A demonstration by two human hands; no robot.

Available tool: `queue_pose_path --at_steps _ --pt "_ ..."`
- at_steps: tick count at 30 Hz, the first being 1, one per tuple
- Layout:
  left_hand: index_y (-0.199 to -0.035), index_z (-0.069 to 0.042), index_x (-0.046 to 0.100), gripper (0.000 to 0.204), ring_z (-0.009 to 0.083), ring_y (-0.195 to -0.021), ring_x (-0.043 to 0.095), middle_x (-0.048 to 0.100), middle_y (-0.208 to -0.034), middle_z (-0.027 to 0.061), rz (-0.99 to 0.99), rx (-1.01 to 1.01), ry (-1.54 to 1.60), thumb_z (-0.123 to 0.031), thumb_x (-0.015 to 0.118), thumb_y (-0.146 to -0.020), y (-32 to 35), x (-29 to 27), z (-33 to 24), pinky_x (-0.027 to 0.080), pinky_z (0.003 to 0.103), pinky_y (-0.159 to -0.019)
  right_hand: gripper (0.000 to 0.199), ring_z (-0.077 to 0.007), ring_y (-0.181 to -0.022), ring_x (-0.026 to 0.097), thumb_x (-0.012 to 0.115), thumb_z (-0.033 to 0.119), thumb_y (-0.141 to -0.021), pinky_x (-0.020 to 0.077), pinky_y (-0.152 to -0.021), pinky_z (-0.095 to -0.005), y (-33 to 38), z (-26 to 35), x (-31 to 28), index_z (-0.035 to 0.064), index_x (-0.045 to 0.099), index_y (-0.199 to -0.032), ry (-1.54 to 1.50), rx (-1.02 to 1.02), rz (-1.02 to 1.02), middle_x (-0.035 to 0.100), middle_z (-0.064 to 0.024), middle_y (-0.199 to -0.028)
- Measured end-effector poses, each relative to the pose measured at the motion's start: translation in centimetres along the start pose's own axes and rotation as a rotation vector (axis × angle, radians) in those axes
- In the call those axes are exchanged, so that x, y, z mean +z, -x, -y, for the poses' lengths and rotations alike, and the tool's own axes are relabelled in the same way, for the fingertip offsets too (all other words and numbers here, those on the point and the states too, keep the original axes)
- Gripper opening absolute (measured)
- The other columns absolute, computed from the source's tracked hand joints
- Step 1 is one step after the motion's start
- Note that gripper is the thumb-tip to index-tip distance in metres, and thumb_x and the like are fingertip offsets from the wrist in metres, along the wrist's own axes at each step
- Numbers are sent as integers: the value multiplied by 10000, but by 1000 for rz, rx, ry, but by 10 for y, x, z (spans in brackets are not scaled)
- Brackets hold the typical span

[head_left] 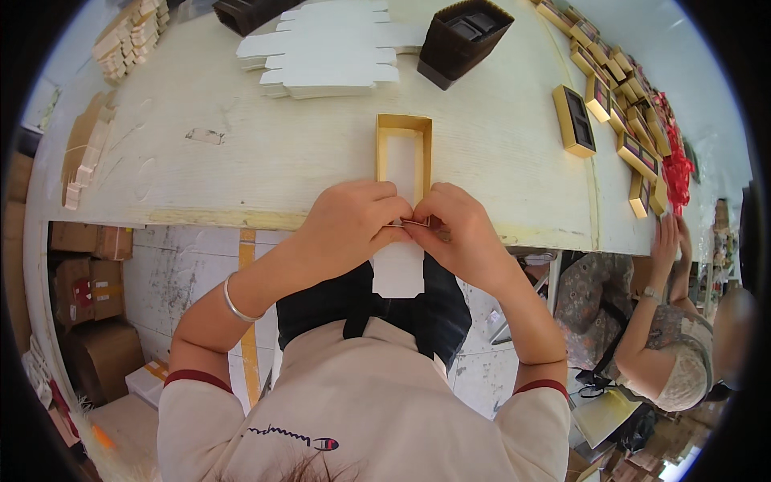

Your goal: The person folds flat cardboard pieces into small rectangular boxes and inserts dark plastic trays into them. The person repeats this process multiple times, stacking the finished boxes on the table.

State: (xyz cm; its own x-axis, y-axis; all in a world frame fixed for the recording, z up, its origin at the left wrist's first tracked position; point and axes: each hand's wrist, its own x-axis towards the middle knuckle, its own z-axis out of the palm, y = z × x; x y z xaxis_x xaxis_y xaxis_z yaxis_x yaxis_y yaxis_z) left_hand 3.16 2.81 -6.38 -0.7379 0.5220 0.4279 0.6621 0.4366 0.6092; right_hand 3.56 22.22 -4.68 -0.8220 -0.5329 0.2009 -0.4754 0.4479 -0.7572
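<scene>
Nearest, left hand (347, 225) and right hand (458, 229), fingertips pressed together, both pinching the near end of a long gold-sided cardboard box tray with white floor (404, 157); the tray lies on the pale wood-grain tabletop (241, 161) at its near edge, a white flap (398, 269) hanging below. Risk, as judged: uneven pinch could crease the thin wall or fold the flap crooked. Beyond: stack of flat white card blanks (329, 52); dark brown insert trays (464, 36); finished gold boxes (610, 100) in rows along the right. A co-worker's hands (668, 237) at far right. Hidden: the fold itself, under the fingers; stacks at left cut off.
</scene>
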Motion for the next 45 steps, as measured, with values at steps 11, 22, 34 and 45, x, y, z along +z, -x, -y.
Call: queue_pose_path --at_steps 11,22,34,45 --pt "-839 -51 588 157 244 -618 546 560 -753 79 76 -148 88 -139 714 -805 0 -8 -7 437 333 -558 440 -309 -896 582 691 -60 -652 485 -731 -365 28 5 5 -14 608 -1082 342 -334 -139 541 -166 -1090" --pt "-1144 -56 405 303 186 -652 535 574 -1060 118 125 -195 339 -124 602 -924 1 -16 -3 457 290 -618 225 -205 -696 507 669 -75 -784 429 -579 -280 9 -10 20 -18 595 -989 -257 -64 -313 522 -118 -990" --pt "-832 4 598 128 212 -611 545 547 -1001 101 -238 -89 4 -55 708 -805 18 14 -11 465 304 -570 274 -214 -652 528 685 47 -711 423 -548 -342 6 -6 17 26 601 -970 548 -380 -262 523 -82 -888" --pt "-1001 -46 643 331 288 -836 594 628 -923 108 557 -315 -34 -136 770 -710 -23 -45 -20 473 402 -735 98 -285 -786 577 614 -30 -756 463 -653 -387 -15 7 -20 26 572 -825 255 -99 246 521 -99 -780"
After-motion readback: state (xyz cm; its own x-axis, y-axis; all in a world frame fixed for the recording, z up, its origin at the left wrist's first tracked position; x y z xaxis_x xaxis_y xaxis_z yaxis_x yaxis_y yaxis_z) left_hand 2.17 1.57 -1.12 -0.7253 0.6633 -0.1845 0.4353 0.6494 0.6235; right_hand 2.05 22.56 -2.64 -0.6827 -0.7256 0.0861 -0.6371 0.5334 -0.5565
